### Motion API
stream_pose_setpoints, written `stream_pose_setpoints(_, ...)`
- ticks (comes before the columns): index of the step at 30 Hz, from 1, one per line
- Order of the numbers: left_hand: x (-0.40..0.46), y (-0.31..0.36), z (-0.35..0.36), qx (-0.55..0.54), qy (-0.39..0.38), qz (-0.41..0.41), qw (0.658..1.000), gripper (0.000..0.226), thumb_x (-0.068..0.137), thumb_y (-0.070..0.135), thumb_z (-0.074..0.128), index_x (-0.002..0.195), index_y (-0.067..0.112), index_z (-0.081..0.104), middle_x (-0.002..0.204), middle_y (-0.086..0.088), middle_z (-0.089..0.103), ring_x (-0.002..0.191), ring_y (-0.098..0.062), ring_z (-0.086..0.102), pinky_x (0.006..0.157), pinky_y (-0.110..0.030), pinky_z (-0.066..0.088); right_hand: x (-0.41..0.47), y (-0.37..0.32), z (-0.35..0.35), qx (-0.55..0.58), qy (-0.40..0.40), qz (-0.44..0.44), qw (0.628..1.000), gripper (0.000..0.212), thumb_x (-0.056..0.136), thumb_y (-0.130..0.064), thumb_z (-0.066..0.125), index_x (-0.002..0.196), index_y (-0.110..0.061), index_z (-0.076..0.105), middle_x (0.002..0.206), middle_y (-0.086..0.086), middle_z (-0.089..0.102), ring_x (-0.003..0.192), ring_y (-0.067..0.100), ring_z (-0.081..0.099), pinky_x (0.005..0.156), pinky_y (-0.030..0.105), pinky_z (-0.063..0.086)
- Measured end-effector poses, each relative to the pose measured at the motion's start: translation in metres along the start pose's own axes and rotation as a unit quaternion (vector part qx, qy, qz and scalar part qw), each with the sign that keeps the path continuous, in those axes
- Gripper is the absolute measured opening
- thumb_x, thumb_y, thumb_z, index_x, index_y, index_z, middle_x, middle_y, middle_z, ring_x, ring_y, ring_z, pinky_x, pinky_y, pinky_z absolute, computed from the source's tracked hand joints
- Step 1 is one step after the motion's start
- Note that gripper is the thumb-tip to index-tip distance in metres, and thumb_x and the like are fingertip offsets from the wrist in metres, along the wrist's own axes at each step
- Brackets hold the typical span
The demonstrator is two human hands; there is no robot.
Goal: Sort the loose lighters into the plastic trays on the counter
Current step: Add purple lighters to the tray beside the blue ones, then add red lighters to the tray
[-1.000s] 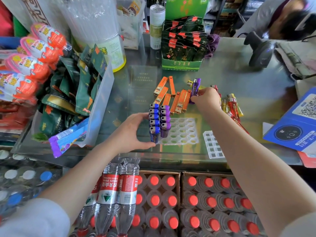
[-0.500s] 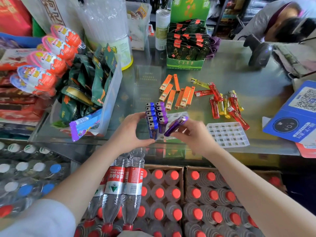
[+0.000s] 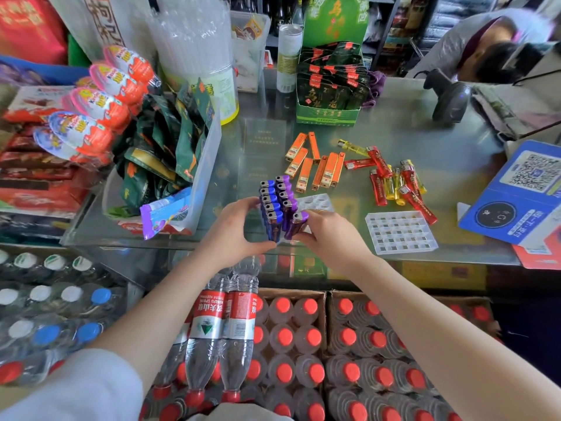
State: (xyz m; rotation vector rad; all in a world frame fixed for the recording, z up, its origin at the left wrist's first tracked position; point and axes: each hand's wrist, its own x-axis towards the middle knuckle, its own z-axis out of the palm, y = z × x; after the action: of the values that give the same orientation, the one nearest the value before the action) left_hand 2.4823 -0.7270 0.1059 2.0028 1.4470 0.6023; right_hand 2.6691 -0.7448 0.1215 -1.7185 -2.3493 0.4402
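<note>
Blue and purple lighters (image 3: 274,197) stand upright in two rows in a clear plastic tray (image 3: 315,202) at the counter's front edge. My left hand (image 3: 233,229) grips the near left side of this block. My right hand (image 3: 328,235) pinches a purple lighter (image 3: 298,224), almost upright at the near end of the purple row. Several orange lighters (image 3: 315,165) lie loose behind the tray. Red and yellow lighters (image 3: 394,177) lie loose to the right. A second tray (image 3: 400,230), with no lighters in it, lies right of my right hand.
A clear bin of snack packets (image 3: 170,153) crowds the left. A green display box (image 3: 329,86) and a can (image 3: 288,59) stand at the back. A barcode scanner (image 3: 449,98) and a blue QR stand (image 3: 525,189) sit right. Bottled water (image 3: 288,344) fills boxes below the counter. A person leans at the far right.
My right hand carried the purple lighter from the loose pile to the tray and tipped it from slanted to nearly upright at the near end of the purple row. My left hand stayed on the block.
</note>
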Motion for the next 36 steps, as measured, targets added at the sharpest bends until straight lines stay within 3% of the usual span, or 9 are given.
stream_pose_setpoints(3,0.001,-0.002,0.001,0.004,-0.002,-0.001,1.0,0.076,0.062,0.033,0.08,0.127,0.019,0.043,0.13,0.0,0.05,0.121,-0.017,0.043,0.094,-0.026,0.029,0.001,-0.001,0.0,-0.015,-0.009,-0.001,1.0,0.025,0.09,-0.03,0.054,0.103,-0.008,0.056,0.1,0.008,0.062,0.088,0.027,0.059,0.067,0.035,0.049)
stream_pose_setpoints(9,0.008,-0.003,0.001,-0.015,0.001,0.016,1.0,0.069,0.065,0.027,0.079,0.124,0.018,0.046,0.125,0.001,0.055,0.115,-0.013,0.048,0.089,-0.022,0.031,0.007,-0.004,0.004,-0.034,0.012,0.011,0.999,0.025,0.091,-0.031,0.053,0.102,-0.009,0.056,0.102,0.006,0.062,0.091,0.027,0.059,0.062,0.029,0.04)
stream_pose_setpoints(14,0.016,-0.003,0.001,-0.02,-0.02,0.018,0.999,0.068,0.067,0.027,0.078,0.125,0.022,0.044,0.123,0.006,0.054,0.11,-0.004,0.045,0.09,-0.022,0.032,0.005,0.007,0.006,-0.002,0.034,0.04,0.999,0.029,0.087,-0.038,0.057,0.096,-0.01,0.056,0.099,0.003,0.06,0.076,0.02,0.054,0.059,0.027,0.04)
stream_pose_setpoints(17,0.019,-0.003,0.002,-0.019,-0.03,0.016,0.999,0.069,0.067,0.029,0.077,0.126,0.024,0.042,0.125,0.006,0.052,0.112,-0.006,0.045,0.093,-0.025,0.033,0.002,0.027,-0.001,0.034,0.044,0.055,0.997,0.027,0.086,-0.034,0.06,0.1,-0.012,0.058,0.099,0.002,0.06,0.078,0.017,0.055,0.065,0.031,0.05)
stream_pose_setpoints(19,0.022,-0.004,0.004,-0.021,-0.034,0.018,0.999,0.067,0.067,0.031,0.076,0.124,0.027,0.042,0.126,0.008,0.052,0.114,-0.008,0.046,0.097,-0.028,0.035,0.002,0.048,-0.009,0.046,0.095,0.1,0.989,0.019,0.089,-0.025,0.056,0.102,-0.011,0.059,0.101,0.004,0.063,0.08,0.015,0.056,0.068,0.03,0.052)
stream_pose_setpoints(24,0.029,0.003,0.007,-0.038,-0.048,0.018,0.998,0.067,0.068,0.03,0.075,0.126,0.029,0.04,0.124,0.014,0.049,0.112,-0.002,0.043,0.097,-0.025,0.033,0.007,0.094,-0.024,0.045,0.189,0.27,0.943,0.023,0.091,-0.014,0.046,0.11,-0.004,0.056,0.11,0.014,0.059,0.084,0.025,0.055,0.067,0.027,0.039)
stream_pose_setpoints(28,0.033,0.009,0.006,-0.041,-0.052,0.026,0.998,0.073,0.065,0.032,0.078,0.126,0.028,0.039,0.119,0.017,0.046,0.11,-0.002,0.043,0.095,-0.024,0.032,0.016,0.106,-0.026,0.026,0.177,0.308,0.935,0.025,0.094,-0.012,0.044,0.112,0.001,0.054,0.107,0.02,0.057,0.075,0.022,0.044,0.067,0.028,0.035)
stream_pose_setpoints(36,0.033,0.01,0.002,-0.025,-0.058,0.008,0.998,0.082,0.062,0.03,0.081,0.13,0.025,0.036,0.124,0.013,0.047,0.109,0.0,0.04,0.094,-0.022,0.031,0.045,0.104,-0.025,0.065,0.092,0.296,0.948,0.017,0.086,-0.012,0.059,0.099,0.0,0.061,0.092,0.016,0.065,0.071,0.024,0.052,0.062,0.029,0.04)
